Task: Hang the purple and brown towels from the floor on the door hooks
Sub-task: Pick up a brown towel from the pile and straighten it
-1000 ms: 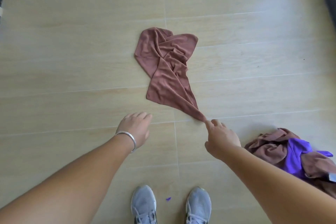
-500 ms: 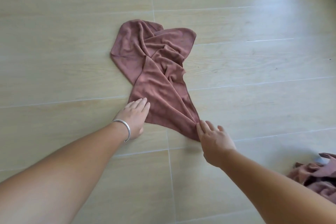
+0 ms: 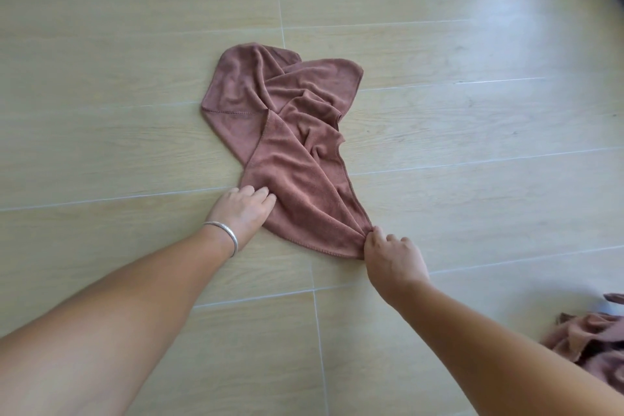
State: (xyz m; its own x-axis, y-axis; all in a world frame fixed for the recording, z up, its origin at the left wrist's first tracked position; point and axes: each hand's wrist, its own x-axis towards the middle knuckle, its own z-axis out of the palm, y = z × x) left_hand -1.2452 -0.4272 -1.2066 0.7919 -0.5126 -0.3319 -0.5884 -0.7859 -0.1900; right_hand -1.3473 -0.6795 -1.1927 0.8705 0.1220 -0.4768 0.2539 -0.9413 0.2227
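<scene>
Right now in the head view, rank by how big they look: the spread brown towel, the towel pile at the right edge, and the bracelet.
1. Spread brown towel, plainly the largest.
2. Towel pile, though the frame edge crops it, so its full size is unsure.
3. Bracelet on the left wrist, smallest.

Bright daylight glares on the floor [image 3: 526,54] at upper right; edges blur and bow
</scene>
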